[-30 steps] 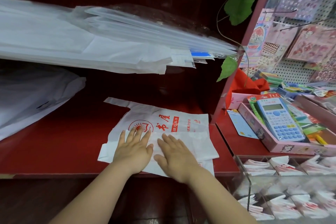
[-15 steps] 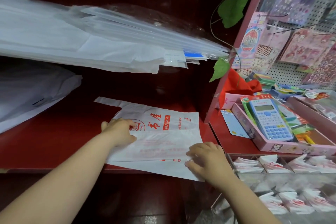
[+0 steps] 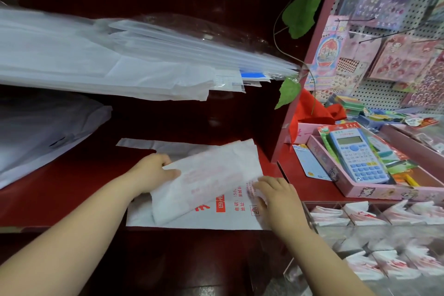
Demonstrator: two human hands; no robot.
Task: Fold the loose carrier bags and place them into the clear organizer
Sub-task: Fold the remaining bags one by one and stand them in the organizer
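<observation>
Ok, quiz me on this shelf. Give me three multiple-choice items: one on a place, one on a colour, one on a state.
1. The clear organizer stands:
A) on the upper shelf
B) to the right of the carrier bag
C) to the left of the carrier bag

2. The print on the carrier bag is:
A) red
B) blue
C) green

3. The carrier bag is:
A) rolled into a ball
B) lying fully flat
C) partly folded, with one flap raised

Answers:
1 B: the organizer is at the lower right, past the bag's right edge.
2 A: red letters show on the white plastic.
3 C: the left hand pinches a flap turned over the rest of the bag.
</observation>
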